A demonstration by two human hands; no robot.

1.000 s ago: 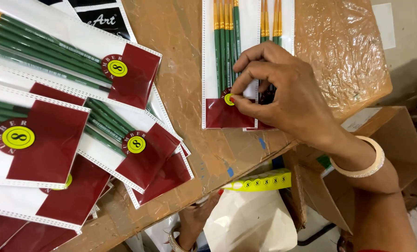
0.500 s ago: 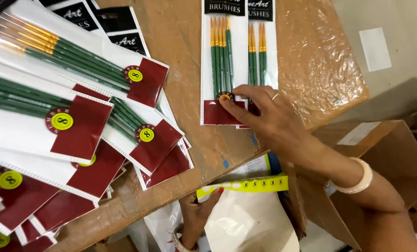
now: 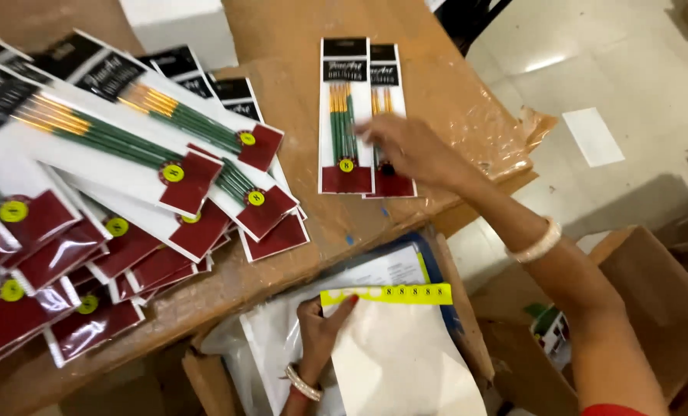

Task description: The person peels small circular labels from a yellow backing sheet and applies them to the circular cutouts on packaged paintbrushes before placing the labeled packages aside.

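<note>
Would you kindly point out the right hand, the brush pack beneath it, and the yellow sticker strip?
right hand (image 3: 406, 150), head view, on the back of the hand.
brush pack (image 3: 345, 115), head view, on the green handles.
yellow sticker strip (image 3: 386, 294), head view, on its middle.

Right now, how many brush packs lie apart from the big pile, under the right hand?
2. One brush pack lies flat on the table, fully visible. The second pack sits beside it, partly tucked under it and covered by the right hand. More may be hidden underneath.
</note>
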